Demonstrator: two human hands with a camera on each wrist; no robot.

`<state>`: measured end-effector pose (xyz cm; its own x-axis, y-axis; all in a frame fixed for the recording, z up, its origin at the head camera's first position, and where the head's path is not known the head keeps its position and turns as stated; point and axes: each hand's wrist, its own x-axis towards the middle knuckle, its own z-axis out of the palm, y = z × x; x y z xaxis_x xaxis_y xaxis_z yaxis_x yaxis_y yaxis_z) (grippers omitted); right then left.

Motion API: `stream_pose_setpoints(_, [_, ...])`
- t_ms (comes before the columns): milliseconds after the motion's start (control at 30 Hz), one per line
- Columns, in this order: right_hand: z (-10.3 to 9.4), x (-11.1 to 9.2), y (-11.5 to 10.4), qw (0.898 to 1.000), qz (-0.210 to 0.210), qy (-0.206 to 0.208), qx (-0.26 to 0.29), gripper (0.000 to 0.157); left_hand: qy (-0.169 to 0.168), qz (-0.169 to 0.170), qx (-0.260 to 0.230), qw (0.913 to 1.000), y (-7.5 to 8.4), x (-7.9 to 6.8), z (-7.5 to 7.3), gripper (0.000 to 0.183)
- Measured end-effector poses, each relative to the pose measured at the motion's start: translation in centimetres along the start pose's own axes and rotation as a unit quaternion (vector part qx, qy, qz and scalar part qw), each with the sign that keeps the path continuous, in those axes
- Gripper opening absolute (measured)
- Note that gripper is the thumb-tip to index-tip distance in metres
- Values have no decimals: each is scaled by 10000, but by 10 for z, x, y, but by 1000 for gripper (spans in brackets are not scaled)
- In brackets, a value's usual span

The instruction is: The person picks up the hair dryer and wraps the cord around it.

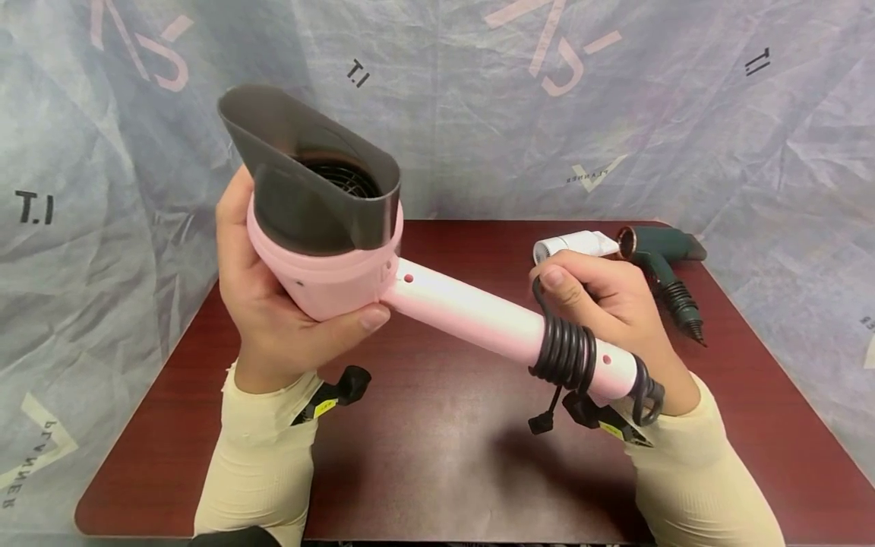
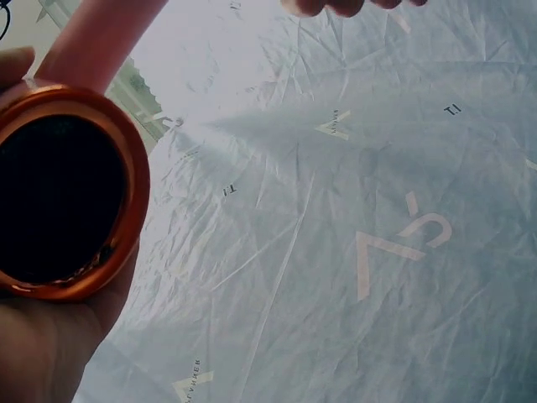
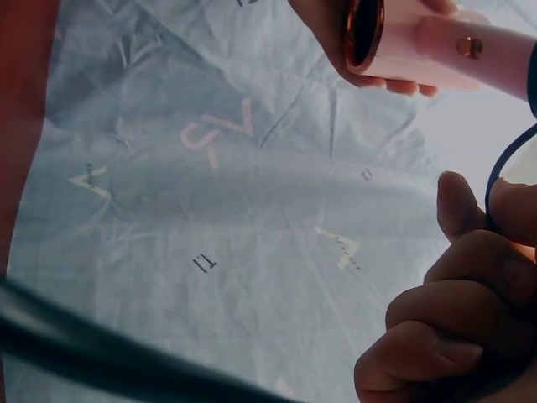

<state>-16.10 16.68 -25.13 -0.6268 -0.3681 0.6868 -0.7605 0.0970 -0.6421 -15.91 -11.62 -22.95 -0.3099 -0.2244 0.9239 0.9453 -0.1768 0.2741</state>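
A pink hair dryer (image 1: 472,311) is held up above the table, a dark concentrator nozzle (image 1: 301,220) on its front facing upward. My left hand (image 1: 273,334) grips the dryer's head, thumb near where the handle joins it. A copper-coloured ring (image 2: 138,185) surrounds the dark rear end in the left wrist view. Black cord (image 1: 567,353) is coiled round the lower handle. Between thumb and curled fingers my right hand (image 1: 608,300) pinches a length of this cord, just beyond the coils. In the right wrist view the pinched cord (image 3: 502,159) bends up from the fingertips.
On the back right of the dark red table (image 1: 437,471) lie a white hair dryer (image 1: 570,245) and a dark green hair dryer (image 1: 663,247) with its cord wrapped round the handle. A grey printed sheet (image 1: 451,114) hangs behind and at the sides.
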Motion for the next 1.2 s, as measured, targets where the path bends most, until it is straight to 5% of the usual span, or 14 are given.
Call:
stream_pose_setpoints(200, [7,-2,4,9984,390,-63,-393,25,362,110,109,9992,1,3,3,106])
stream_pose_setpoints(333, [13,-5,11,9888,19,135,-1489,12,647,183,127,9977,0,6,8,106])
stream_pose_setpoints(567, [22,-5,10,9976,258,-206,-617,23,1050,103,234,9941,-3,8,15,103])
stream_pose_setpoints(833, [27,-6,-1,9812,929,-441,-1633,26,1261,50,196,9918,-9,11,16,106])
stream_pose_setpoints(1200, [31,-12,-4,9760,626,-564,-2009,22,1198,-29,609,9909,-15,9,12,105])
